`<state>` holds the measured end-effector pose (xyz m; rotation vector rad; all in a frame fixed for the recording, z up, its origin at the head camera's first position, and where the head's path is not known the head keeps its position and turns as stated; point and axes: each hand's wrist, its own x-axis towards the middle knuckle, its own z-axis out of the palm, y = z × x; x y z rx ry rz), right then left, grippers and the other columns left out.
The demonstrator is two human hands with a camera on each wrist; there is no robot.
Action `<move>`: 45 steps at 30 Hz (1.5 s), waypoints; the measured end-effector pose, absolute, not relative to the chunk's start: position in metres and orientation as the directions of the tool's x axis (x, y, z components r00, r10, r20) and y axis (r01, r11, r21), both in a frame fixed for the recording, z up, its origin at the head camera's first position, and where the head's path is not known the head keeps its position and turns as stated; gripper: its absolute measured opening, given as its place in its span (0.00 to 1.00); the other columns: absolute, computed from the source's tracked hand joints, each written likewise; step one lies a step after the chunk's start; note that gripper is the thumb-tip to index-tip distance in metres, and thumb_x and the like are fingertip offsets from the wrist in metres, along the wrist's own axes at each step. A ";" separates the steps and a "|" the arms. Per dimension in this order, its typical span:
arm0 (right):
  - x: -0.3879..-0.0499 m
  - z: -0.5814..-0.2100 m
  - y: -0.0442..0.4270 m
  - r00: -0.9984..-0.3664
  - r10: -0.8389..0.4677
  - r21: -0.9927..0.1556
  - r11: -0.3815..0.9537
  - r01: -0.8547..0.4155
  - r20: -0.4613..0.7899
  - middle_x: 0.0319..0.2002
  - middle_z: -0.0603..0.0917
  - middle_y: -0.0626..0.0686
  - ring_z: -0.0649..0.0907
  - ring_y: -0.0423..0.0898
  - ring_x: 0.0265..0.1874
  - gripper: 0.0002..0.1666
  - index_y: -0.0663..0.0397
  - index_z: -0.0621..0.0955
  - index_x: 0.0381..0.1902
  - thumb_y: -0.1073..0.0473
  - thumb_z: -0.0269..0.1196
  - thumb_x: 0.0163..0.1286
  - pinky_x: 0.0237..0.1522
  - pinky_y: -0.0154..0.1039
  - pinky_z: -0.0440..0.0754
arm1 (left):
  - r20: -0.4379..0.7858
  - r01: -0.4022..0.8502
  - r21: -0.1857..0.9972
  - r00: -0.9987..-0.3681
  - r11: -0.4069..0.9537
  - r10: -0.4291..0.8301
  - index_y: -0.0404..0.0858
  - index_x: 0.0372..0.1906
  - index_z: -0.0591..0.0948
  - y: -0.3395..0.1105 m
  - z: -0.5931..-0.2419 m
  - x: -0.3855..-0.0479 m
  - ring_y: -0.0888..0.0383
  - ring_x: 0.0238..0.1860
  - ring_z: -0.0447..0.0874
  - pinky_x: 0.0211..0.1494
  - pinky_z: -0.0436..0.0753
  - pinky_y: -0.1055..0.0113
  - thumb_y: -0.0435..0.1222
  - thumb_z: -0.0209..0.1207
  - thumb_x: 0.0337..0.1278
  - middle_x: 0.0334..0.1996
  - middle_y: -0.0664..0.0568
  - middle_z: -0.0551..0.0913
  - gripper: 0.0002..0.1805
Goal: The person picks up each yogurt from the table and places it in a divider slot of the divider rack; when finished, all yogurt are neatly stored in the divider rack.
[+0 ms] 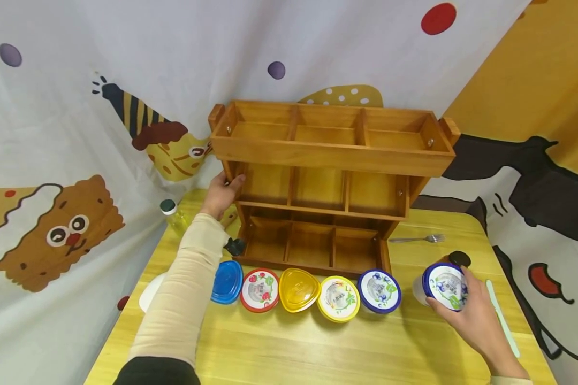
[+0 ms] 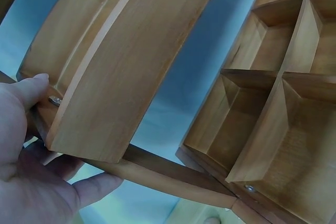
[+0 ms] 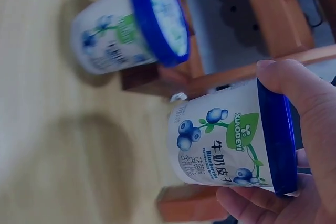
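Observation:
A three-tier wooden rack (image 1: 332,152) with divided compartments stands at the back of the table. On its left side, my left hand (image 1: 220,195) grips the middle tier, the thumb over the tier's end and the fingers beneath, as the left wrist view shows. My right hand (image 1: 477,318) holds a blueberry tub (image 3: 220,137) by its blue lid, tilted, at the right of the table. Another blueberry tub (image 1: 379,291) stands at the right end of a row before the rack. Beside it are a yellow-lidded tub (image 1: 339,298), an orange-yellow container (image 1: 298,290), a red-lidded tub (image 1: 259,290) and a blue-lidded container (image 1: 227,282).
A fork (image 1: 419,239) lies right of the rack, near a black-capped jar (image 1: 459,259). Along the right edge is a pale green knife-like utensil (image 1: 503,318). A green-capped bottle (image 1: 169,207) and a partly hidden white round item (image 1: 149,292) are at the left.

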<state>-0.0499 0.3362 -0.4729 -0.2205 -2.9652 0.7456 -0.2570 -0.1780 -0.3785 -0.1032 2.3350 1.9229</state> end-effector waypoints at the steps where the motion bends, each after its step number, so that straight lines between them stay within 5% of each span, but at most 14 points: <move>1: -0.052 -0.469 0.335 -0.987 0.152 -0.485 0.868 0.109 0.051 0.61 0.60 0.81 0.68 0.74 0.53 0.68 0.73 0.46 0.75 0.43 0.73 0.57 0.45 0.74 0.71 | -0.129 -0.123 0.973 -0.991 0.195 0.018 0.37 0.74 0.62 -0.179 -0.381 -0.259 0.42 0.67 0.68 0.70 0.69 0.48 0.41 0.50 0.75 0.67 0.36 0.69 0.29; 28: -0.120 -0.444 0.291 -0.997 -0.042 -0.611 0.789 -0.071 0.062 0.67 0.59 0.77 0.68 0.73 0.60 0.66 0.66 0.45 0.77 0.45 0.73 0.59 0.54 0.75 0.68 | -0.093 -0.093 0.965 -0.996 0.246 -0.012 0.44 0.76 0.61 -0.184 -0.403 -0.275 0.47 0.70 0.66 0.72 0.67 0.51 0.47 0.52 0.73 0.71 0.44 0.67 0.32; 45: -0.161 -0.456 0.260 -0.980 -0.163 -0.597 0.800 -0.062 -0.117 0.70 0.56 0.75 0.66 0.72 0.63 0.70 0.66 0.45 0.77 0.37 0.72 0.57 0.60 0.71 0.67 | -0.081 -0.081 0.966 -0.997 0.245 -0.012 0.44 0.76 0.61 -0.184 -0.404 -0.274 0.47 0.70 0.66 0.72 0.67 0.51 0.46 0.51 0.74 0.71 0.44 0.67 0.31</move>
